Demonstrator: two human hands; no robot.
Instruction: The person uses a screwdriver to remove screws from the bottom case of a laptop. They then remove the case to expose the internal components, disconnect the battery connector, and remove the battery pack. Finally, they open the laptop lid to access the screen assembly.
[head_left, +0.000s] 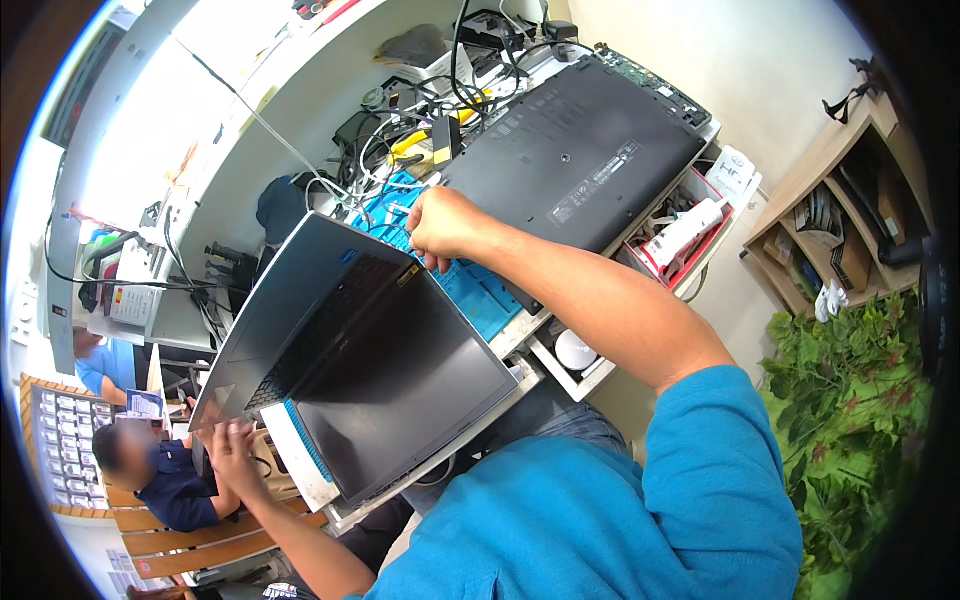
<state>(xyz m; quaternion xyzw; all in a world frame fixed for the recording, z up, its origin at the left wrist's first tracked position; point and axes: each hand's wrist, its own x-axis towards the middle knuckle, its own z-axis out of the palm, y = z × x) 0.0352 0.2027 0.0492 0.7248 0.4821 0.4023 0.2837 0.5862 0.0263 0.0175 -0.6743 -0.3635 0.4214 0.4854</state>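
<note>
An opened laptop is in front of me, its dark screen (400, 400) lying face up and its keyboard half (290, 310) standing up at a slant. My left hand (232, 455) grips the lower left edge of the raised half. At the far right corner, by the hinge side, my right hand (440, 225) is closed in a pinch; what its fingers hold, if anything, is hidden. A blue work mat (480, 300) shows beneath and beside the laptop. Behind my right forearm lies a second black laptop (580, 150), underside up.
Tangled cables (395, 150) and yellow-handled pliers (410, 143) crowd the back of the bench. A red-edged tray (690, 235) with a white tube stands at the right, near an open drawer (572, 355). Beyond are wooden shelves (850, 200), leafy greenery (850, 400) and a seated person (175, 480).
</note>
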